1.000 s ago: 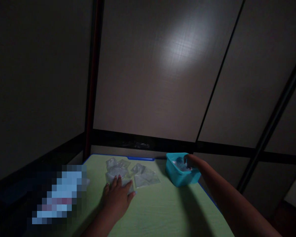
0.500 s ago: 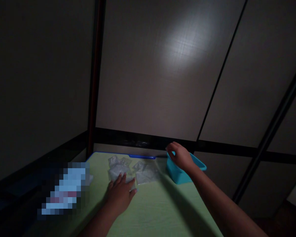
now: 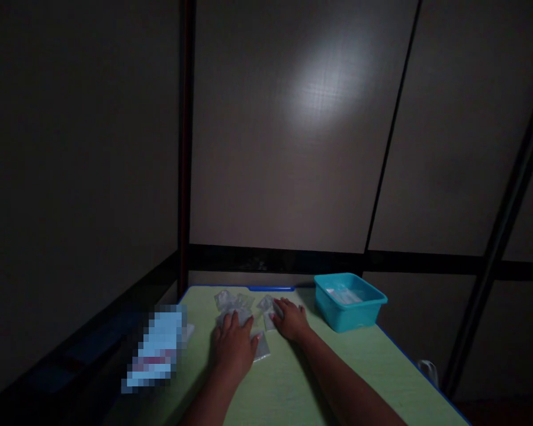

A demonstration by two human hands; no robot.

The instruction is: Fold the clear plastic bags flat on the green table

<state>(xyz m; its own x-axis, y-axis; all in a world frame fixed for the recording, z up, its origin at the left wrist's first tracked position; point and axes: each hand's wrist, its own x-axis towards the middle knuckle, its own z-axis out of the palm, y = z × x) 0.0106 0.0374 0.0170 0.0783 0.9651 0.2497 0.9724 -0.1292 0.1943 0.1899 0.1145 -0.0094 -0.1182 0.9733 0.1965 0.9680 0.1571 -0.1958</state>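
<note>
Clear plastic bags lie on the light green table [image 3: 288, 378]. My left hand [image 3: 234, 346] rests with fingers spread over one crumpled plastic bag [image 3: 231, 300], and a flat corner of plastic [image 3: 262, 349] shows beneath its thumb. Just to the right, my right hand [image 3: 292, 321] lies with its fingers stretched over a second plastic bag [image 3: 266, 305], covering much of it. Both palms hide what is directly under them.
A turquoise plastic basket [image 3: 350, 316] stands at the table's back right, with clear plastic packets [image 3: 344, 295] inside. At the left edge is a blurred-out light blue item [image 3: 157, 349]. Dark-framed panels [image 3: 284, 148] rise right behind the table.
My right hand has come from above the basket down and left onto the right-hand bag. My left hand stays on its bags. The view has shifted slightly, showing the basket's inside.
</note>
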